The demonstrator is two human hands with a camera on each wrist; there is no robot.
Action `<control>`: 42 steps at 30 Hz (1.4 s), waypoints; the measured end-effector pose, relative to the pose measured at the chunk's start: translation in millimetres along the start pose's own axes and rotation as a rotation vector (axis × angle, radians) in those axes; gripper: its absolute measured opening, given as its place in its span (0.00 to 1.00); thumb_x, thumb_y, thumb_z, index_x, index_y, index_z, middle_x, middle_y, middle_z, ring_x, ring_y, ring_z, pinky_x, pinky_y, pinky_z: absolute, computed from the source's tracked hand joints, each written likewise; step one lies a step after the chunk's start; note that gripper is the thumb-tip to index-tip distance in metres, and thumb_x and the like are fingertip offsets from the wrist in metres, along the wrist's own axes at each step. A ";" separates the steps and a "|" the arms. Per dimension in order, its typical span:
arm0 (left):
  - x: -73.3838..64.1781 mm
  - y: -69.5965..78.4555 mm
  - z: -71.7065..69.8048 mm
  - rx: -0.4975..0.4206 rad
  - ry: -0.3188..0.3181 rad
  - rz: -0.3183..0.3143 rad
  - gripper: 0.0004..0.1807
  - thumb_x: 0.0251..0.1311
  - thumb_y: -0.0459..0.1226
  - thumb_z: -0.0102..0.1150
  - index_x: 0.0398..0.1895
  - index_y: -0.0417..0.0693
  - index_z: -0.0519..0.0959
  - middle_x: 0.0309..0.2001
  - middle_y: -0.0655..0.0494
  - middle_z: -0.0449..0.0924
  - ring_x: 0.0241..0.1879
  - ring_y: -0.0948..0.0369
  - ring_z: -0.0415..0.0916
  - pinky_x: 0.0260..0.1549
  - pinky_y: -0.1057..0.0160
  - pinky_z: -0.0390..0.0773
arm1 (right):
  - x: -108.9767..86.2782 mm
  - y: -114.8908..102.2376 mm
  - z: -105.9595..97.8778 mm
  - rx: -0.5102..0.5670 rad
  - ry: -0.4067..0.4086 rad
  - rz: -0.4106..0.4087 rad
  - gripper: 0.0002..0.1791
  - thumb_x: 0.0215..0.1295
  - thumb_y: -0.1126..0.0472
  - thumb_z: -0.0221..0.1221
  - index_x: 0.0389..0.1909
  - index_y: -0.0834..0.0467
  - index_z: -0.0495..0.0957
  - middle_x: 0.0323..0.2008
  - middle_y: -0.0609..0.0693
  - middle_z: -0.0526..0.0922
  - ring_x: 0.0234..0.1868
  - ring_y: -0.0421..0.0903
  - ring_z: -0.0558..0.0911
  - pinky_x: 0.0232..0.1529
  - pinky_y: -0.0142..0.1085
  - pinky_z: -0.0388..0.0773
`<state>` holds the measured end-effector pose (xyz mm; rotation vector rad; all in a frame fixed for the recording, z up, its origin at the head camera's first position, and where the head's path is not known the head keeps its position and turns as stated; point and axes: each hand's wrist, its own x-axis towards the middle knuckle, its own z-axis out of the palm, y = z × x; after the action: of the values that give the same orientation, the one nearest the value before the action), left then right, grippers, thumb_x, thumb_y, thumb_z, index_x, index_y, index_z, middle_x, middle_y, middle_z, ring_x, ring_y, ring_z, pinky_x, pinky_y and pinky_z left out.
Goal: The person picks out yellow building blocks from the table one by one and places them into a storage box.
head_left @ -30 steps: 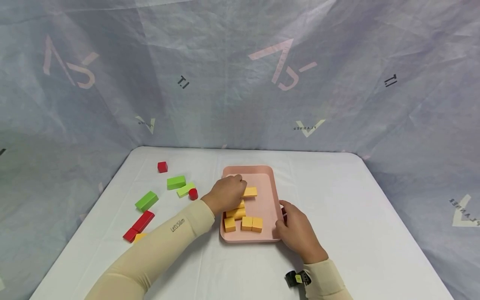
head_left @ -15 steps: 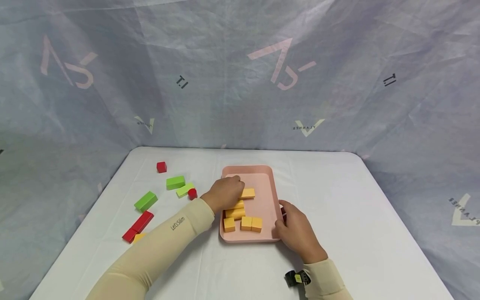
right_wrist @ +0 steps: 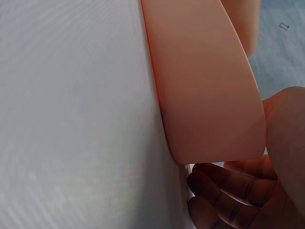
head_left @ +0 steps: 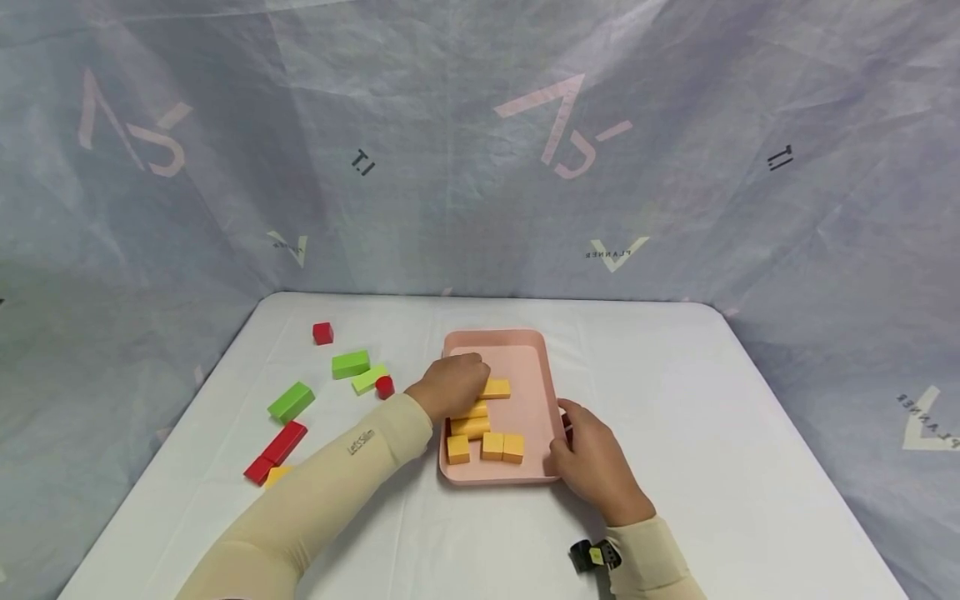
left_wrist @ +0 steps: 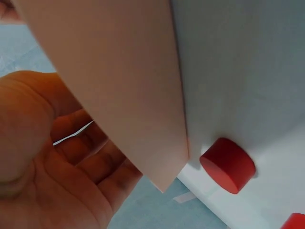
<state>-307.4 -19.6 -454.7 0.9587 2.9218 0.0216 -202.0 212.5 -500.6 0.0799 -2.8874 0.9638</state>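
Observation:
A pink tray (head_left: 517, 350) lies on the white table with several yellow blocks in its left and near parts. My left hand (head_left: 452, 387) reaches over the tray's left wall and pinches a flat yellow block (head_left: 497, 389), whose right end sticks out past the hand. Its fingertips are hidden behind the tray wall in the left wrist view. My right hand (head_left: 596, 454) holds the tray's right wall near the front corner, thumb at the rim and fingers curled outside. A small dark red patch (head_left: 567, 423) shows between that hand and the tray; its kind is unclear.
Left of the tray lie a red cylinder (head_left: 385, 387), a light green block (head_left: 370, 380), green blocks (head_left: 350, 364), a red cube (head_left: 323, 333) and red blocks (head_left: 285, 442). The left forearm partly covers a yellow block (head_left: 277, 475). A grey curtain (head_left: 480, 167) hangs behind the table.
The yellow block at my left hand has shifted slightly left and toward me, with the hand moving a little. My right hand and the tray have stayed in place.

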 end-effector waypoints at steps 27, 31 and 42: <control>-26.2 -28.8 -23.5 -0.101 0.101 -0.036 0.15 0.66 0.31 0.64 0.56 0.42 0.83 0.51 0.50 0.81 0.49 0.56 0.82 0.51 0.56 0.83 | -0.4 2.0 -2.1 0.012 -0.007 0.000 0.30 0.65 0.62 0.56 0.70 0.58 0.71 0.45 0.48 0.84 0.40 0.42 0.81 0.44 0.40 0.80; -43.3 -44.7 -34.2 -0.068 0.114 -0.101 0.20 0.63 0.33 0.68 0.59 0.43 0.82 0.52 0.49 0.81 0.50 0.55 0.82 0.53 0.55 0.84 | 0.1 1.3 0.3 0.018 -0.005 0.001 0.30 0.65 0.62 0.56 0.70 0.57 0.72 0.44 0.47 0.83 0.39 0.41 0.80 0.43 0.39 0.79; -74.8 -71.2 -38.1 0.008 0.131 -0.138 0.19 0.61 0.31 0.69 0.57 0.41 0.83 0.50 0.47 0.82 0.49 0.53 0.84 0.51 0.54 0.85 | 0.5 1.7 -0.4 0.015 -0.012 0.000 0.31 0.64 0.62 0.56 0.71 0.56 0.71 0.44 0.46 0.83 0.39 0.41 0.80 0.43 0.39 0.79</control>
<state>-292.0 -121.0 -414.7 0.7826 3.1035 0.0691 -202.6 214.0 -501.2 0.0873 -2.8906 0.9890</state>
